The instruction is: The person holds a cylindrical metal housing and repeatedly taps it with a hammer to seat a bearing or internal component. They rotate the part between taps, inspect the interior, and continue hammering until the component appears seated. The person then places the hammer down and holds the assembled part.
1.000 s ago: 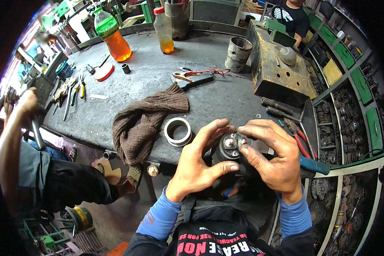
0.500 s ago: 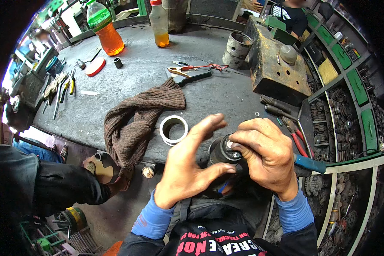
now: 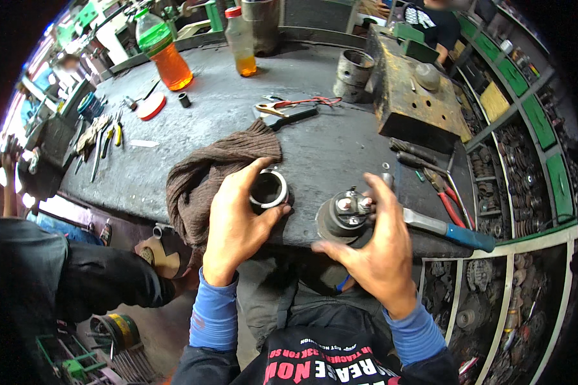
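Right of the brown cloth, my left hand curls around the metal ring; farther right, my right hand curls by the round black part. I can't tell if either grips. Both look hard, maybe heavy; I'd hold their round sides.

Workbench: dark grey top, scuffed; clock read on it, 12 at far edge. At 12, tall drab container. Between 10 and 11, green-labelled bottle, orange liquid; toward 11, red-capped bottle. At 9 to 10, red lid, dark sleeve beside it. At 9, pliers cluster. At 1, worn metal can; at 2, stained metal box. At 4, red-handled pliers, blue-handled tool. At 5, black cylindrical part, upright. At 6, metal ring, base hidden. At 7 to 8, brown knit cloth, trailing over near edge.
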Demonstrator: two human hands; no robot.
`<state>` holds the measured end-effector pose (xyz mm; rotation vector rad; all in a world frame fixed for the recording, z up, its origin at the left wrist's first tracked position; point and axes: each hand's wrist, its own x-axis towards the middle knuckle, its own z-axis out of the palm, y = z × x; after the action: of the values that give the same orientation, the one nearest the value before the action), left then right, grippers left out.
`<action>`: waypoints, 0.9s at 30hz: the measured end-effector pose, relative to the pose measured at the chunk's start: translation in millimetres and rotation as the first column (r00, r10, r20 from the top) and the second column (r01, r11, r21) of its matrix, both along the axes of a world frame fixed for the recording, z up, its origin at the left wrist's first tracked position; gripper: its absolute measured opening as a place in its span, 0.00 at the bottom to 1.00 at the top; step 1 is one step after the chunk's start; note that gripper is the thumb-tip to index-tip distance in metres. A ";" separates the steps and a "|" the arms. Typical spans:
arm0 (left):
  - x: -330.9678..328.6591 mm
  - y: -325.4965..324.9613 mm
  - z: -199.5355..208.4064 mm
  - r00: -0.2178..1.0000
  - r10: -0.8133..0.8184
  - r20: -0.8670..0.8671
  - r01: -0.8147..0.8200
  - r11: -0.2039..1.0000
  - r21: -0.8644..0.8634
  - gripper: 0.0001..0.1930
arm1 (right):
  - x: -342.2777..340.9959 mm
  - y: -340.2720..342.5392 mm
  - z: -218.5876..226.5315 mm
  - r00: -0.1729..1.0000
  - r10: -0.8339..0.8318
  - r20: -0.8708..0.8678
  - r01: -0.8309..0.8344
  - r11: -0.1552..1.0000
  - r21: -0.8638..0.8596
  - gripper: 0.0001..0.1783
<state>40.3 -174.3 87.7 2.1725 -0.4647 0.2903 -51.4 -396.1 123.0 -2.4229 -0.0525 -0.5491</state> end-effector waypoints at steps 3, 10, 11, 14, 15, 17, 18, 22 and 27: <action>-11.3 -0.6 10.4 0.980 -0.039 -0.197 -0.028 0.944 -0.328 0.41 | 14.0 -1.3 0.4 0.995 0.051 -0.088 -0.034 0.983 0.182 0.49; -19.8 9.4 17.5 0.956 -0.210 -0.207 0.022 0.751 -0.660 0.54 | 57.9 -46.4 15.1 0.751 0.642 -0.158 -0.570 0.750 0.336 0.49; -21.0 11.0 20.0 0.954 -0.222 -0.202 0.036 0.752 -0.658 0.55 | 57.4 -46.9 15.9 0.781 0.597 -0.184 -0.550 0.797 0.249 0.52; -18.9 9.0 24.3 0.934 -0.295 -0.201 0.049 0.663 -0.747 0.56 | 44.5 -38.9 20.5 0.867 0.448 -0.218 -0.420 0.893 0.163 0.55; -16.7 7.9 24.4 0.927 -0.319 -0.199 0.052 0.633 -0.772 0.55 | 39.4 -35.1 21.0 0.889 0.398 -0.225 -0.367 0.915 0.169 0.56; -11.8 5.4 30.0 0.925 -0.331 -0.186 0.064 0.618 -0.784 0.55 | 39.4 -32.3 4.0 0.910 0.371 -0.183 -0.317 0.910 0.268 0.54; -10.8 2.9 34.3 0.923 -0.336 -0.187 0.062 0.611 -0.789 0.55 | 41.7 -32.4 1.6 0.905 0.395 -0.156 -0.336 0.891 0.304 0.52; -5.7 -10.8 41.8 0.899 -0.416 -0.136 0.143 0.572 -0.808 0.58 | 61.0 -50.2 -4.5 0.765 0.625 -0.155 -0.486 0.719 0.497 0.50; -0.7 -36.2 46.5 0.853 -0.512 -0.097 0.233 0.541 -0.808 0.61 | 59.0 -62.6 8.4 0.745 0.642 -0.181 -0.555 0.747 0.366 0.55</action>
<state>39.6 -210.4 134.3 1.1673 -0.4893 -0.1199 7.6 -458.8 131.4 -2.0031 -0.5775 0.1122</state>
